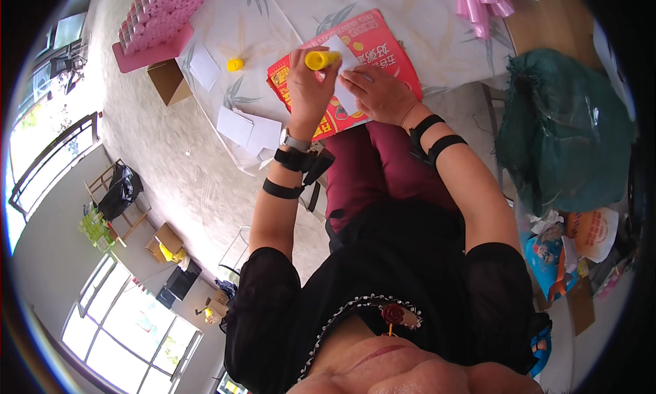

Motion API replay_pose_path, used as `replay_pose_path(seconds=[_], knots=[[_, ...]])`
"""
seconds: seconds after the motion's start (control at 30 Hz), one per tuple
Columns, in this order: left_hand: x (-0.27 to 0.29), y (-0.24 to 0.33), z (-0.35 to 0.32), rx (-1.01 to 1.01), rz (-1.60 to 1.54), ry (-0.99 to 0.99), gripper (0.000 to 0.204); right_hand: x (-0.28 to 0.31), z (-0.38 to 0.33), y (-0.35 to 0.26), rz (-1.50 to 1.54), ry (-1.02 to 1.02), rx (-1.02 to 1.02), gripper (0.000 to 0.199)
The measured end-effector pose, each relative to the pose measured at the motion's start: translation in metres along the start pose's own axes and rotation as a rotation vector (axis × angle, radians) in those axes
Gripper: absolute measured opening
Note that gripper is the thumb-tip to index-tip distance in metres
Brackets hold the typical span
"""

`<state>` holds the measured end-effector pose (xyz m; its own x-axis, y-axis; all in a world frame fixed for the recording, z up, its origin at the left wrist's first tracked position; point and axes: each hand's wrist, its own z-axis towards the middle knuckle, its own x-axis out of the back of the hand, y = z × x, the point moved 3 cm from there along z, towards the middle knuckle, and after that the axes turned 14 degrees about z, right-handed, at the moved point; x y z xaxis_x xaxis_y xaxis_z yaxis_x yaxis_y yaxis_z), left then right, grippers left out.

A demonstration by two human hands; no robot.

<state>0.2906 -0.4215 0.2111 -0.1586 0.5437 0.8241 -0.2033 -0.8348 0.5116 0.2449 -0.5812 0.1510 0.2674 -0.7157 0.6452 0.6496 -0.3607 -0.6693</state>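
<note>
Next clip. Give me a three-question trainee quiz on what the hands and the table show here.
1. True or false: the left hand grips a yellow tube.
2. What does the right hand press on? A) white paper slip B) green sack C) pink rolls
3. What lies under the slip?

Key: 1 true; 2 A; 3 a red printed sheet on the table. A yellow cap lies apart, to the left.
</note>
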Motion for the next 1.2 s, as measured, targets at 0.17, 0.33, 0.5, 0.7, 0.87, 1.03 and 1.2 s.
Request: replay_pose_path(seconds=[0.17, 0.33, 0.5, 0.7, 0.87, 1.03, 1.2], knots=[[-0.008, -0.013, 0.009, -0.017, 0.086, -0.039, 0.023, 0.000, 0.004, -0.005, -0.014, -0.005, 0.008, 0.054], [-0.007, -0.003, 0.009, 0.013, 0.006, -0.015, 0.023, 0.000, 0.002, -0.001, 0.001, 0.004, 0.020, 0.057], [-0.012, -0.002, 0.002, -0.001, 0.030, -0.070, 0.023, 0.000, 0.002, -0.003, -0.019, -0.010, 0.000, 0.051], [-0.007, -0.001, 0.018, 0.072, -0.033, -0.011, 0.023, -0.002, 0.000, 0.001, -0.023, 0.012, 0.028, 0.054], [-0.012, 0.012, 0.004, -0.083, 0.038, -0.043, 0.020, -0.003, -0.002, 0.002, -0.027, -0.065, -0.020, 0.055], [-0.007, -0.006, 0.029, 0.093, -0.050, 0.030, 0.020, -0.001, 0.002, -0.001, -0.028, 0.010, 0.032, 0.056], [-0.009, 0.014, 0.003, -0.042, -0.027, -0.051, 0.020, 0.000, -0.002, 0.001, -0.006, -0.029, -0.001, 0.054]])
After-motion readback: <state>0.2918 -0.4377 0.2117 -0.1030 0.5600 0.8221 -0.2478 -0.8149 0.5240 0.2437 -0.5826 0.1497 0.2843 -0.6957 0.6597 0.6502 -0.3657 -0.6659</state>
